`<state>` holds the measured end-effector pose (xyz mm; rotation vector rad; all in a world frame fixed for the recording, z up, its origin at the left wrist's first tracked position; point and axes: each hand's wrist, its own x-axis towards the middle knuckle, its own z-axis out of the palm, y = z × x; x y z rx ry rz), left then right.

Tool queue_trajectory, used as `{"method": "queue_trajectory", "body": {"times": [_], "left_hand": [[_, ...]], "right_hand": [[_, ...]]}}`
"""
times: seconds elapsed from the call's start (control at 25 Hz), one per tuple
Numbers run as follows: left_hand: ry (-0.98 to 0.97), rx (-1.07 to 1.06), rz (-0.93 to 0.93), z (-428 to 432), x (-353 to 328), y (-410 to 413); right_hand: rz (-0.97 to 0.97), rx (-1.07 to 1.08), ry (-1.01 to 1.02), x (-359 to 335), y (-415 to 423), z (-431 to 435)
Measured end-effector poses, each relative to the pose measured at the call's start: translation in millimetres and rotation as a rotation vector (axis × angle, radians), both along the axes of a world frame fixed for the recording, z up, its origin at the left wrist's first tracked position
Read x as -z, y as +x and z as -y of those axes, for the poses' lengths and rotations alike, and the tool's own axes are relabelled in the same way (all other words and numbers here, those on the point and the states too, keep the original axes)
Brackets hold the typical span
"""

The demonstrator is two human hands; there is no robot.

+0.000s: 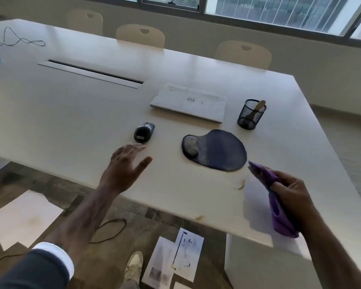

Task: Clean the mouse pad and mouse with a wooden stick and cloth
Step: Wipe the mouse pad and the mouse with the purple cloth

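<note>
A dark blue mouse pad [221, 151] with a wrist rest lies on the white table [71, 113], dusty in places. A black mouse [144, 132] sits to its left. My left hand [125, 163] hovers with fingers spread just below the mouse, its fingertips close to it and not holding it. My right hand [292, 190] grips a purple cloth [277, 207] to the lower right of the pad, near the table's front edge. A wooden stick [258, 106] stands in a black mesh cup [250, 114] behind the pad.
A shut white laptop [189, 102] lies behind the mouse and pad. A cable slot [92, 73] runs across the table's middle, a loose cable [19, 38] at far left. Chairs [141, 35] line the far side. Papers [175, 259] and a cord lie on the floor.
</note>
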<state>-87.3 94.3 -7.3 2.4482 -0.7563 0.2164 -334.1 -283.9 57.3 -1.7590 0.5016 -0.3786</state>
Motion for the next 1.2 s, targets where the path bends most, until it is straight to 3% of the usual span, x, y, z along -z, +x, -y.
{"method": "queue_trajectory", "body": {"times": [0.12, 0.32, 1.08, 1.2], "left_hand": [[-0.004, 0.0, 0.007, 1, 0, -1], [0.026, 0.02, 0.001, 2, 0, 0], [0.077, 0.039, 0.04, 5, -2, -2], [0.072, 0.038, 0.05, 5, -2, -2]], "right_hand": [[-0.064, 0.106, -0.133, 24, 22, 17], [-0.145, -0.031, -0.389, 30, 40, 5], [-0.048, -0.467, -0.424, 38, 4, -141], [-0.004, -0.591, -0.298, 34, -6, -155]]}}
